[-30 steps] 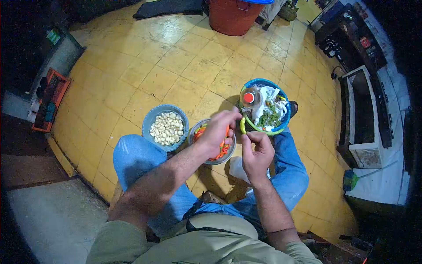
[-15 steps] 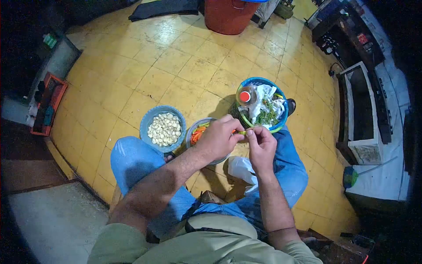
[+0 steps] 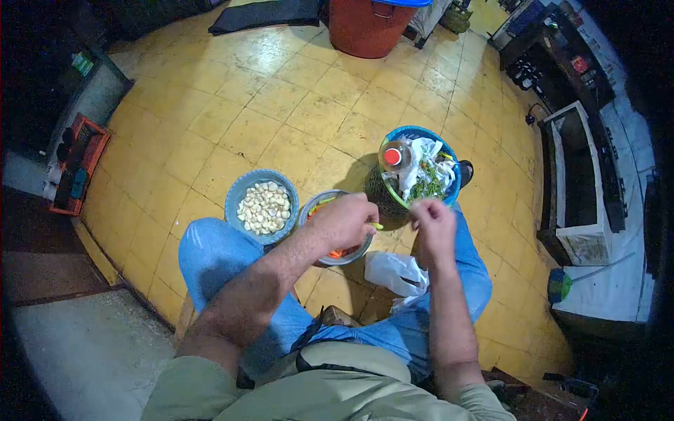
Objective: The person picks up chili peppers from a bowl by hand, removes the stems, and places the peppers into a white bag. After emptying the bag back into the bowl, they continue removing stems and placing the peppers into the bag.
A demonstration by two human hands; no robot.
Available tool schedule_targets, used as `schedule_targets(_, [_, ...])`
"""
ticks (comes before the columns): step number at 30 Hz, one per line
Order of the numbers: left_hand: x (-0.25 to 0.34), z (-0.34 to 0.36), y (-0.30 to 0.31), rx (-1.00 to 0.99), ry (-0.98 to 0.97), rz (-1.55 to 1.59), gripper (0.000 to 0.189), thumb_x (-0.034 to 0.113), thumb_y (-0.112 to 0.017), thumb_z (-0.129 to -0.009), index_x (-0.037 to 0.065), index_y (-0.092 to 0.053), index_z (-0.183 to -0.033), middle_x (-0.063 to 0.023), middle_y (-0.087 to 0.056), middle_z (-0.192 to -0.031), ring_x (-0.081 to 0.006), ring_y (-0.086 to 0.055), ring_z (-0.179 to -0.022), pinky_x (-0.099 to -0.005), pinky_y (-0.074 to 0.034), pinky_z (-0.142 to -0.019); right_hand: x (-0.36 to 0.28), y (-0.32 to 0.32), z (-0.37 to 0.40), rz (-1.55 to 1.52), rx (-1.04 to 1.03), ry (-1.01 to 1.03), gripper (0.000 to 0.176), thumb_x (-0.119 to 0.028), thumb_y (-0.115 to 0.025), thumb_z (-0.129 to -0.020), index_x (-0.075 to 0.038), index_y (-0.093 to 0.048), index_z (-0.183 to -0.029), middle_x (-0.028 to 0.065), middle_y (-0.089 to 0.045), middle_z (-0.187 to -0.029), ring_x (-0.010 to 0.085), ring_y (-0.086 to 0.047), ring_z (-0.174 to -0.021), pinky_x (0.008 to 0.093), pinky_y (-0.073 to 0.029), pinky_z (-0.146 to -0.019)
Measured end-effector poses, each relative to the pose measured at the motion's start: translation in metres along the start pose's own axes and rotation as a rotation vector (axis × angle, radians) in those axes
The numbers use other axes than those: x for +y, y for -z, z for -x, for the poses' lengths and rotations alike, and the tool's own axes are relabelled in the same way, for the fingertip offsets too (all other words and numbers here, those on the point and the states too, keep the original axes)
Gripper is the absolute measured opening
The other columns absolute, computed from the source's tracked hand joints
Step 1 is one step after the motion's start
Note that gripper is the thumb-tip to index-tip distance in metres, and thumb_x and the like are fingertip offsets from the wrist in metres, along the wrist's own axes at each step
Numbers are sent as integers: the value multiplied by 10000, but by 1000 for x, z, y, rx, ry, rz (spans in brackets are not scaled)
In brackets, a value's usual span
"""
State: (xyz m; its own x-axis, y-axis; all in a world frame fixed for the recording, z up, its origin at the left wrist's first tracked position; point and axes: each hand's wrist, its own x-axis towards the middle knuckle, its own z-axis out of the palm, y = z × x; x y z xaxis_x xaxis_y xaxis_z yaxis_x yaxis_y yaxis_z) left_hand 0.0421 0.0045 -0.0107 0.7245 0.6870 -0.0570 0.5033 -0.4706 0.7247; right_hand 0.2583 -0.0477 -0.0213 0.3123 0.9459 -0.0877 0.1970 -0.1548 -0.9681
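My left hand (image 3: 345, 223) is closed on a small yellow-green chili pepper (image 3: 378, 226), whose tip pokes out past the fingers. Beneath that hand stands a grey bowl (image 3: 306, 210) with orange and green peppers (image 3: 340, 252), partly hidden by the hand and forearm. My right hand (image 3: 437, 228) is at the near rim of a basket (image 3: 379, 193), fingers curled in; anything pinched there is too small to make out. In the basket lie green stems (image 3: 427, 186), white plastic (image 3: 423, 151) and a bottle with a red cap (image 3: 392, 156).
A blue-grey bowl (image 3: 232, 203) of peeled garlic cloves (image 3: 265, 208) stands at the left by my knee. Below my right hand lies a white plastic bag (image 3: 393, 272). A red tub (image 3: 365, 28) stands farther off on the yellow tiled floor (image 3: 302, 119), and an orange crate (image 3: 88, 165) is far left.
My hands have come apart from the chili pepper they both held. The right hand has shifted slightly right; the left has kept the pepper and moved slightly down over the bowl.
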Motion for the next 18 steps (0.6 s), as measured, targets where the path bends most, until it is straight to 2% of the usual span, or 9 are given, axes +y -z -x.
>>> schedule_targets(3, [-6,-1,9,-32,76,-15,210,243,-692,-792,106,-674,-950,-134,-606,-956,-312,-594,-965,-403,-483,-846,2,34,-47,-16,50,-18,171,-45,-609,-843,13,-653,-997,37,-634,-820,93,-563,-703,232,-451,-626])
schedule_targets(4, [-7,-2,13,-90,84,3,257,273,-667,-829,112,-657,-1029,-132,-607,-956,-298,-603,-952,-395,-481,-844,5,36,-56,-18,50,-15,171,-45,-609,-843,13,-653,-997,37,-634,-820,93,-563,-703,232,-451,-626])
schedule_targets(6, [-13,-6,6,-141,95,21,304,303,-642,-867,119,-641,-1108,-131,-607,-955,-283,-612,-940,-387,-480,-842,12,35,-68,170,218,136,281,-28,-596,-847,27,-626,-1120,70,-649,-948,119,-593,-845,250,-480,-750])
schedule_targets(8, [-32,-16,-20,143,83,504,486,471,-461,-961,159,-490,-1333,-101,-576,-953,-183,-589,-779,-333,-500,-690,2,29,-60,206,154,177,289,-32,-599,-841,19,-629,-1124,86,-664,-979,145,-612,-870,270,-488,-776])
schedule_targets(9, [-24,-14,-10,146,86,504,486,471,-461,-961,159,-490,-1333,-101,-576,-953,-183,-589,-779,-333,-500,-690,0,26,-54,242,97,212,298,-36,-602,-835,11,-633,-1128,102,-678,-1009,171,-631,-894,291,-496,-802])
schedule_targets(11, [4,-8,19,-90,418,1011,675,624,-228,-958,169,-300,-1452,-75,-529,-964,-89,-477,-638,-250,-448,-527,-1,15,-34,142,-35,167,207,-70,-613,-858,1,-674,-1042,64,-677,-945,114,-613,-837,264,-491,-767])
schedule_targets(12, [3,-9,15,-103,398,1079,767,686,-136,-921,163,-237,-1473,-68,-504,-977,-57,-397,-580,-177,-370,-440,-10,5,-19,121,-102,143,192,-71,-622,-856,-1,-680,-1025,57,-673,-926,106,-605,-811,260,-487,-750])
schedule_targets(16, [5,-8,9,-94,352,1246,781,684,-157,-922,138,-224,-1476,-72,-518,-966,-61,-426,-582,-172,-368,-426,-26,-39,24,-60,-247,133,214,-77,-680,-829,-8,-680,-1032,43,-620,-909,111,-582,-788,249,-467,-708])
schedule_targets(18, [9,-6,9,-115,344,1169,796,692,-155,-915,137,-204,-1483,-71,-536,-960,-55,-446,-592,-159,-361,-418,-19,-45,27,160,-256,212,170,-78,-679,-834,-3,-667,-986,37,-603,-904,100,-564,-773,240,-454,-683])
